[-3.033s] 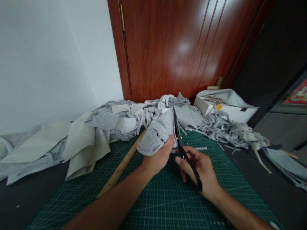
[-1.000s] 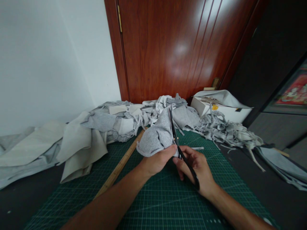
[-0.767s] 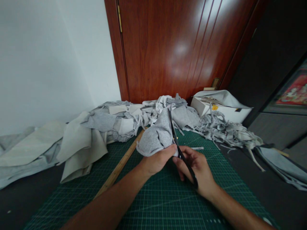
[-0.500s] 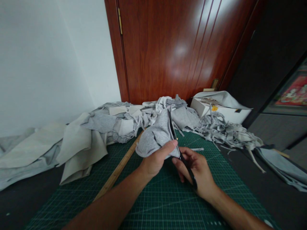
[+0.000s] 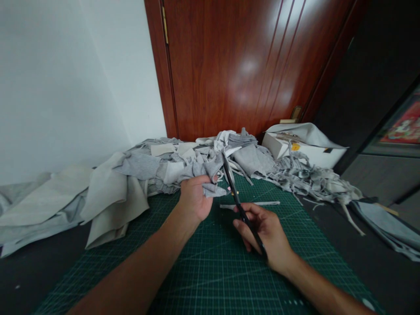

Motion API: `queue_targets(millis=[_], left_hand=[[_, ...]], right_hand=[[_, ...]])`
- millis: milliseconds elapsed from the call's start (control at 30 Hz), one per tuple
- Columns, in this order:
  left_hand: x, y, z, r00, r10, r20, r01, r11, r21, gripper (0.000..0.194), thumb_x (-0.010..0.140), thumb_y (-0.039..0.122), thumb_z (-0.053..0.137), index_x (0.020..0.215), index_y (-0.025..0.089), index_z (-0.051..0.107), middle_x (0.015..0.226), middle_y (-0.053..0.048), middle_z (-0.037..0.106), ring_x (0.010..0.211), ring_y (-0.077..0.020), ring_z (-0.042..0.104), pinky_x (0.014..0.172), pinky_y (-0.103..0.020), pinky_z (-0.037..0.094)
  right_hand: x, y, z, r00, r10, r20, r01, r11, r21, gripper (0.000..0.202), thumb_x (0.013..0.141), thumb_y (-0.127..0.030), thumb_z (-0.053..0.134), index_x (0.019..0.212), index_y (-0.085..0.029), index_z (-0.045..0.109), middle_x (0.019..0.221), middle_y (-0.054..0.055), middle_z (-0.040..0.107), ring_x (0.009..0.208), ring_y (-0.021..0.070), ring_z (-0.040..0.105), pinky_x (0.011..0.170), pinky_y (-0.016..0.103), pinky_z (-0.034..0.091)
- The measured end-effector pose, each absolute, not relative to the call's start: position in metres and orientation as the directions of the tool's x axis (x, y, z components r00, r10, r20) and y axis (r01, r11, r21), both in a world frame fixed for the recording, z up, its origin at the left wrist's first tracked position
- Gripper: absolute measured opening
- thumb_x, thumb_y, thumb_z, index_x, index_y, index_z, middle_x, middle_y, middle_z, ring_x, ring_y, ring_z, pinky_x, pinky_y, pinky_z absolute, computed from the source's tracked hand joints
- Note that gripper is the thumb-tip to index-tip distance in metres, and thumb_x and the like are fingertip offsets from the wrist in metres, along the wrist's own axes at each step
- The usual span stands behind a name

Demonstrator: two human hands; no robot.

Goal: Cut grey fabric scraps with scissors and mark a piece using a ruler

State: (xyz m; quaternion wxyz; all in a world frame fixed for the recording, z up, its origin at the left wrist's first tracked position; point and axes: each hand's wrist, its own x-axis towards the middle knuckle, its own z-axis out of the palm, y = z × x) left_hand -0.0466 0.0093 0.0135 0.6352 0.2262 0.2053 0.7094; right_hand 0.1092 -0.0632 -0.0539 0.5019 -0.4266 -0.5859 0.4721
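Note:
My left hand (image 5: 197,197) is closed around a crumpled piece of grey fabric (image 5: 215,190), part of it sticking out past the fingers toward the right. In my right hand (image 5: 262,232) is a pair of scissors (image 5: 236,199) with black handles, the blades pointing up and away from me. The blade tips stand close to the grey fabric; whether they touch it I cannot tell. A thin grey fabric strip (image 5: 267,203) lies on the green cutting mat (image 5: 210,280) behind my right hand.
A heap of grey and white fabric scraps (image 5: 141,166) runs along the mat's far side. Tangled strips (image 5: 311,181) lie at the right, before a white box (image 5: 306,151). Folded pale cloth (image 5: 114,205) overlaps the mat's left edge. A wooden door (image 5: 229,65) stands behind.
My left hand has shifted left and slightly away, bunching the fabric that was spread out before. The scissors have come off the fabric's edge. The wooden ruler is now out of sight.

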Motion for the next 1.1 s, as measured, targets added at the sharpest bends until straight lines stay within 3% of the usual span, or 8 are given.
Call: queue_targets(millis=[167,367,567,733,900,1000,1100], left_hand=[[-0.056,0.009,0.019,-0.046,0.999,0.005,-0.824,-0.041,0.565,0.020,0.051,-0.001,0.055,0.061,0.016,0.052,0.062,0.001,0.054,0.049,-0.0102,0.053,0.046,-0.021,0.040],[-0.058,0.005,0.024,-0.001,0.998,0.059,-0.813,-0.035,0.582,0.014,0.085,0.009,0.063,0.072,0.014,0.061,0.063,0.003,0.058,0.041,-0.0050,0.040,0.040,-0.020,0.033],[-0.055,0.008,0.021,0.074,0.997,-0.004,-0.752,0.059,0.657,0.012,0.077,0.002,0.068,0.070,0.010,0.064,0.057,0.003,0.055,0.042,-0.0053,0.044,0.041,-0.017,0.036],[-0.054,0.008,0.020,-0.039,0.999,-0.034,-0.775,-0.009,0.631,0.018,0.066,0.001,0.071,0.060,0.013,0.060,0.054,0.001,0.058,0.045,-0.0081,0.051,0.050,-0.020,0.046],[-0.052,0.006,0.018,-0.099,0.993,0.070,-0.776,-0.121,0.620,0.025,0.057,0.001,0.080,0.065,0.015,0.061,0.059,0.003,0.062,0.053,-0.0097,0.056,0.064,-0.025,0.051],[-0.047,0.000,0.015,-0.168,0.970,0.174,-0.740,-0.241,0.628,0.031,0.054,0.005,0.088,0.070,0.018,0.064,0.064,0.003,0.067,0.071,-0.0173,0.068,0.080,-0.033,0.055],[-0.040,-0.006,0.011,-0.195,0.954,0.229,-0.702,-0.299,0.646,0.037,0.055,0.011,0.091,0.085,0.020,0.071,0.083,0.000,0.077,0.097,-0.0266,0.075,0.098,-0.042,0.055]], right_hand=[[0.107,-0.067,-0.051,-0.194,0.966,0.169,0.026,0.177,-0.984,0.041,0.079,-0.041,0.085,0.103,-0.015,0.066,0.053,-0.011,0.051,0.036,0.0055,0.040,0.036,0.017,0.031],[0.107,-0.067,-0.051,-0.209,0.965,0.161,0.053,0.176,-0.983,0.041,0.080,-0.043,0.083,0.105,-0.015,0.065,0.054,-0.011,0.051,0.037,0.0059,0.040,0.037,0.017,0.033],[0.108,-0.066,-0.052,-0.196,0.971,0.140,0.061,0.155,-0.986,0.042,0.078,-0.044,0.084,0.105,-0.016,0.066,0.056,-0.011,0.052,0.037,0.0061,0.042,0.036,0.017,0.032],[0.108,-0.066,-0.050,-0.177,0.973,0.149,0.037,0.157,-0.987,0.041,0.078,-0.042,0.085,0.103,-0.016,0.066,0.054,-0.011,0.053,0.035,0.0061,0.042,0.035,0.017,0.032],[0.107,-0.066,-0.047,-0.153,0.979,0.138,0.007,0.141,-0.990,0.041,0.075,-0.040,0.088,0.101,-0.017,0.067,0.054,-0.012,0.053,0.035,0.0064,0.042,0.034,0.018,0.035],[0.107,-0.067,-0.047,-0.157,0.979,0.128,-0.026,0.126,-0.992,0.043,0.073,-0.038,0.090,0.101,-0.016,0.067,0.053,-0.012,0.053,0.035,0.0066,0.043,0.034,0.017,0.037],[0.107,-0.067,-0.047,-0.165,0.978,0.126,-0.067,0.116,-0.991,0.044,0.071,-0.036,0.091,0.102,-0.016,0.067,0.053,-0.012,0.053,0.035,0.0068,0.045,0.035,0.017,0.039]])
